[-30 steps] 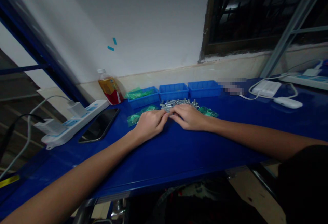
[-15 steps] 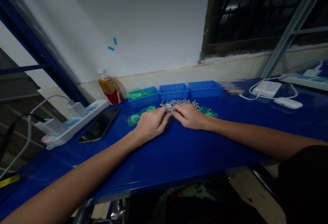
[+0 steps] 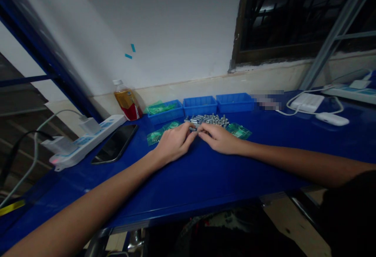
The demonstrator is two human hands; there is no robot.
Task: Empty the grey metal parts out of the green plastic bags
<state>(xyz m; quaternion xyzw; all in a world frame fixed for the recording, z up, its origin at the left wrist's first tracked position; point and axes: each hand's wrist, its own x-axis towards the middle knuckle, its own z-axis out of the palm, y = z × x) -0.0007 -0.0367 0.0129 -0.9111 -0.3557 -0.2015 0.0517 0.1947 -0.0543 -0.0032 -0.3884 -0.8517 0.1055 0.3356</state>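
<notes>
A heap of small metal bolts (image 3: 209, 119) lies on the blue table (image 3: 205, 174) in front of three blue bins (image 3: 199, 105). My left hand (image 3: 174, 143) and my right hand (image 3: 219, 137) rest on the table just in front of the heap, fingertips meeting. Both hands have curled, pinching fingers around a small metal piece (image 3: 193, 128) between them. Small green bags lie at the left (image 3: 155, 136) and at the right (image 3: 240, 131) of the hands.
A black phone (image 3: 115, 143) and a white power strip (image 3: 82, 141) lie at the left, with a drink bottle (image 3: 127, 100) behind. The left bin holds green bags (image 3: 158, 108). White adapters and cables (image 3: 308, 102) sit at the right by a metal post.
Both hands have stayed at the near edge of the bolt heap; the fingertips shifted slightly while working the small piece between them. The view moved a little.
</notes>
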